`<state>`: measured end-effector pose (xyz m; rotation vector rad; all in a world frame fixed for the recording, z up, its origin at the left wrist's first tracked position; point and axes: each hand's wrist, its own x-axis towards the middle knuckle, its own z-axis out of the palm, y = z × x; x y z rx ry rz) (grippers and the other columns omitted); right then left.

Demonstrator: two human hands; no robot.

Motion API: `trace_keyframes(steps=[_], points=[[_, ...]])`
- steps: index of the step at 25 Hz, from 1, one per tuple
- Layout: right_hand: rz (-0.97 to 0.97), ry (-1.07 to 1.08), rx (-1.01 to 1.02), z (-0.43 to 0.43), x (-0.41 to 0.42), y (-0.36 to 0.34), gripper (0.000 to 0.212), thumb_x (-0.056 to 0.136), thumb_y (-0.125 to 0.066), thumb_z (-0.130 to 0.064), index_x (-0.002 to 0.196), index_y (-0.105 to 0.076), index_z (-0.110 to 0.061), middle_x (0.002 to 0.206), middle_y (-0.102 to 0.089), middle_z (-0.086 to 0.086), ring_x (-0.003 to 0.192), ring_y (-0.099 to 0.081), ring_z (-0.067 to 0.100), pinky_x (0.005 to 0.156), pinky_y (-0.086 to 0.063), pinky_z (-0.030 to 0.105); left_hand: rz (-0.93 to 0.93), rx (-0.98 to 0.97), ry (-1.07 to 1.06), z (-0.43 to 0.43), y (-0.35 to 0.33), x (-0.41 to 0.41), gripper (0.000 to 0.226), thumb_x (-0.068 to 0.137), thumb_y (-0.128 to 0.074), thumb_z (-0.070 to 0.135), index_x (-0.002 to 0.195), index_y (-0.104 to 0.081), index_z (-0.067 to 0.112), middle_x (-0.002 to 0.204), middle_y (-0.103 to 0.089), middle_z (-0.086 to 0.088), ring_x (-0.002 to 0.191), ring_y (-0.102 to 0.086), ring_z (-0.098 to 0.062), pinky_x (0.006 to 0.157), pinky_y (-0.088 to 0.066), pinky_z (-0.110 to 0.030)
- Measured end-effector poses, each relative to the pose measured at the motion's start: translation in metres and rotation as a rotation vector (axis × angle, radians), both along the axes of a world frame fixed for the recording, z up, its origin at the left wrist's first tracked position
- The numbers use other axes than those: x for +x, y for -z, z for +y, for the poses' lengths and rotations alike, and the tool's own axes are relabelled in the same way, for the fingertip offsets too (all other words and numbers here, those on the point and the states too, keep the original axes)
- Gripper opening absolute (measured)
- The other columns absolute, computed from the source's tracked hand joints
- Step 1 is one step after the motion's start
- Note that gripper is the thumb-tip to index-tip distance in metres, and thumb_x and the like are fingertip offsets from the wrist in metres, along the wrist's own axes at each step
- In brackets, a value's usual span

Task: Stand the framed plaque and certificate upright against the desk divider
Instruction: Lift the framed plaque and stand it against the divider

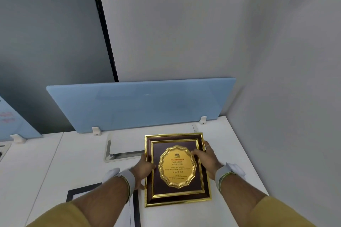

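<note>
Gleaming white desk (77,155), grey walls (184,24)

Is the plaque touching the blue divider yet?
Apart. The head view shows bare white desk between the plaque's top edge and the blue divider.

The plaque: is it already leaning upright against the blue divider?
No, the plaque is gripped by both hands, well short of the blue divider.
</note>
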<state>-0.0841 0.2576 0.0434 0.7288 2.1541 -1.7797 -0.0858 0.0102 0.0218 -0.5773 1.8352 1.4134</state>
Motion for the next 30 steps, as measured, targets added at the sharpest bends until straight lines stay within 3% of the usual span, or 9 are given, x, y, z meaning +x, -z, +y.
trace_keyframes(steps=[3, 5, 8, 13, 15, 20, 30], points=[[0.034, -0.013, -0.022, -0.002, -0.020, -0.006, 0.068, 0.093, -0.065, -0.013, 0.153, -0.033, -0.020, 0.123, -0.051, -0.004, 0.122, -0.050, 0.024, 0.100, -0.036, 0.032, 0.069, -0.032, -0.018, -0.001, -0.007, -0.021, 0.063, 0.095, -0.054, 0.019, 0.146, -0.022, 0.036, 0.147, -0.043, -0.012, 0.132, -0.042, -0.040, 0.096, -0.042, -0.063], [0.044, -0.011, -0.037, -0.003, -0.034, -0.006, 0.079, 0.082, -0.073, -0.030, 0.152, -0.035, -0.028, 0.135, -0.056, -0.005, 0.133, -0.050, 0.025, 0.111, -0.038, 0.040, 0.113, -0.050, -0.028, -0.001, -0.008, -0.031, 0.062, 0.096, -0.053, 0.018, 0.146, -0.022, 0.035, 0.137, -0.048, -0.010, 0.116, -0.050, -0.034, 0.093, -0.045, -0.060], [0.088, -0.011, -0.052, 0.013, -0.070, 0.036, 0.095, 0.060, -0.074, -0.051, 0.148, -0.039, -0.036, 0.141, -0.061, -0.001, 0.133, -0.054, 0.028, 0.111, -0.043, 0.053, 0.165, -0.068, -0.028, -0.002, -0.009, -0.050, 0.059, 0.095, -0.051, 0.020, 0.144, -0.023, 0.038, 0.128, -0.053, -0.006, 0.107, -0.053, -0.030, 0.093, -0.048, -0.060], [0.129, -0.001, -0.029, 0.007, -0.095, 0.003, 0.091, 0.074, -0.075, -0.040, 0.153, -0.031, -0.037, 0.145, -0.053, -0.006, 0.136, -0.049, 0.022, 0.115, -0.039, 0.048, 0.265, -0.021, -0.088, 0.000, -0.016, -0.078, 0.053, 0.096, -0.047, 0.017, 0.139, -0.028, 0.041, 0.120, -0.061, -0.005, 0.100, -0.063, -0.029, 0.083, -0.055, -0.049], [0.163, 0.018, -0.002, -0.001, -0.100, -0.023, 0.090, 0.080, -0.074, -0.034, 0.157, -0.027, -0.035, 0.152, -0.046, -0.003, 0.143, -0.041, 0.024, 0.118, -0.034, 0.043, 0.340, -0.005, -0.112, 0.001, -0.010, -0.092, 0.057, 0.095, -0.047, 0.015, 0.141, -0.028, 0.042, 0.130, -0.060, -0.009, 0.110, -0.064, -0.033, 0.090, -0.056, -0.054], [0.230, -0.004, 0.010, 0.001, -0.131, -0.032, 0.086, 0.092, -0.068, -0.025, 0.161, -0.017, -0.032, 0.166, -0.025, 0.004, 0.153, -0.023, 0.024, 0.117, -0.026, 0.038, 0.418, -0.058, -0.142, 0.002, 0.015, -0.133, 0.075, 0.093, -0.051, 0.020, 0.150, -0.011, 0.047, 0.155, -0.037, -0.007, 0.138, -0.043, -0.038, 0.108, -0.042, -0.056], [0.251, -0.005, 0.050, 0.003, -0.145, -0.008, 0.083, 0.096, -0.065, -0.027, 0.161, -0.015, -0.033, 0.168, -0.021, 0.003, 0.154, -0.021, 0.029, 0.119, -0.027, 0.044, 0.496, -0.062, -0.157, 0.011, 0.007, -0.129, 0.075, 0.101, -0.042, 0.005, 0.157, -0.005, 0.039, 0.160, -0.025, -0.009, 0.147, -0.029, -0.037, 0.114, -0.037, -0.054]])
